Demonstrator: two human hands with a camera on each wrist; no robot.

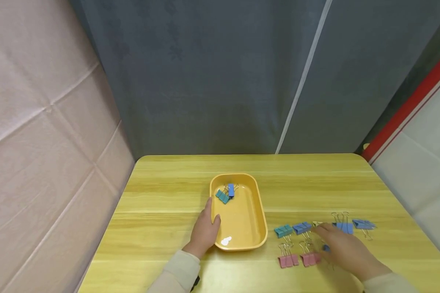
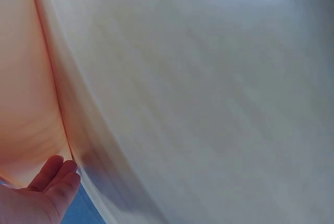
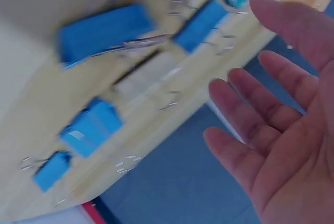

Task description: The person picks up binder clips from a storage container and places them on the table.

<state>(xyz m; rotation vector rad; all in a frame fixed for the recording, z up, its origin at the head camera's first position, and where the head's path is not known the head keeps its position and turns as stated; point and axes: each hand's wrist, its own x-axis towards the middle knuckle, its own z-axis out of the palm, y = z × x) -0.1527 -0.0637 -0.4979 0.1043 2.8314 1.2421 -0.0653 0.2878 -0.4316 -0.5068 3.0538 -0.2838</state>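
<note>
My left hand [image 1: 204,230] grips the left rim of a yellow-orange tray [image 1: 262,219], its thumb over the edge. Inside the tray, near the far end, lie a teal binder clip [image 1: 222,197] and a blue binder clip [image 1: 231,191]. Over a group of binder clips right of the tray hovers my right hand [image 1: 346,248], fingers spread and holding nothing in the right wrist view. Around it are a teal clip [image 1: 282,231], blue clips [image 1: 302,227], pink clips [image 1: 288,261] and a pale clip [image 3: 146,77]. The hand partly covers some of them.
The wood-grain table [image 1: 161,228] has rounded far corners. Beyond its far edge hangs a dark grey surface [image 1: 205,81]. Pale fabric [image 1: 51,142] stands at the left, and a white panel with a red border [image 1: 410,106] at the right.
</note>
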